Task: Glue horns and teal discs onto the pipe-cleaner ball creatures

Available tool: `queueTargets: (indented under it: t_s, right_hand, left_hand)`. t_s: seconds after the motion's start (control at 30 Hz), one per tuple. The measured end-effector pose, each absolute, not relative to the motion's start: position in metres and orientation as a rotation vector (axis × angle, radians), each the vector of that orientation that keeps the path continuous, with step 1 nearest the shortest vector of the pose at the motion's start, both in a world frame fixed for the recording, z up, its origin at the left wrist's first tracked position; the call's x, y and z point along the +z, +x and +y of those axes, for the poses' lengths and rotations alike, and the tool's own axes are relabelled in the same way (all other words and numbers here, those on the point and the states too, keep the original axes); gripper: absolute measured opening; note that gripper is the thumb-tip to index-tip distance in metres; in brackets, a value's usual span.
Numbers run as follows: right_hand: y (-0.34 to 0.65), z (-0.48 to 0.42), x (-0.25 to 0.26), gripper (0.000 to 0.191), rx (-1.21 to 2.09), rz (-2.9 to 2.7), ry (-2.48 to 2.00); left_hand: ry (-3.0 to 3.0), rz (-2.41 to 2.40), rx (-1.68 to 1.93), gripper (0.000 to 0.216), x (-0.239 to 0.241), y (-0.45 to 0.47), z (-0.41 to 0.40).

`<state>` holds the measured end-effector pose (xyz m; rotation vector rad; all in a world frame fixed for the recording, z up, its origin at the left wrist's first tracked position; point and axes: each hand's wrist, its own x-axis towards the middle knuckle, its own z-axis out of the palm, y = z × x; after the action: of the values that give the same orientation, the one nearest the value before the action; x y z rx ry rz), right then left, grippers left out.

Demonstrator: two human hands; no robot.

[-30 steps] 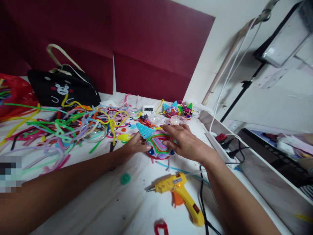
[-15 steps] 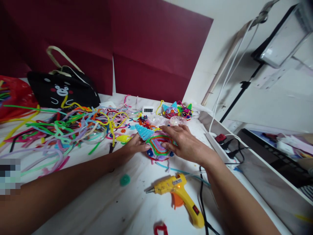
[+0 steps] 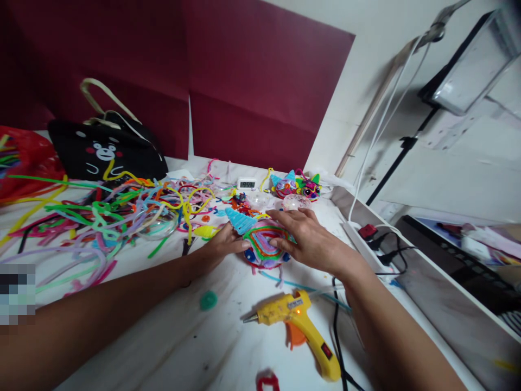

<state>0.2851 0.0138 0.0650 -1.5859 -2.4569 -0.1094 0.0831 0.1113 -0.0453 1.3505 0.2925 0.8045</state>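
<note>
A round ball (image 3: 264,243) wrapped in coloured pipe cleaners rests on the white table (image 3: 171,336), with a light blue cone ear (image 3: 239,220) on its upper left. My left hand (image 3: 222,245) presses against the ball's left side, fingers pinched at the base of the blue ear. My right hand (image 3: 307,237) lies over the ball's right side, fingers curled on it. A yellow glue gun (image 3: 299,321) lies on the table just in front, its nozzle pointing left.
A heap of loose pipe cleaners (image 3: 109,214) covers the table's left. A black bear-print bag (image 3: 106,155) and red bag (image 3: 22,157) stand behind. Two finished pipe-cleaner cat heads (image 3: 296,184) and a small clock (image 3: 246,183) sit at the back. A power strip (image 3: 366,233) lies right.
Both hands and the ball stay nearly still; the view has shifted slightly.
</note>
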Motion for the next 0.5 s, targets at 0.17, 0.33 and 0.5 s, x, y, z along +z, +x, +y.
queueTargets:
  t_s: [0.17,0.33,0.5]
  right_hand:
    - [0.286,0.012,0.067,0.050,-0.135,-2.440,-1.589]
    - [0.289,0.008,0.074,0.052,-0.182,-2.409,-1.599]
    - [0.296,0.005,0.080,0.049,-0.230,-2.331,-1.571]
  left_hand:
    - [1.341,0.283,0.802,0.051,-0.046,0.082,0.112]
    - [1.337,0.255,0.817,0.051,-0.042,0.084,0.110]
    - [1.274,0.260,0.877,0.049,-0.039,0.085,0.108]
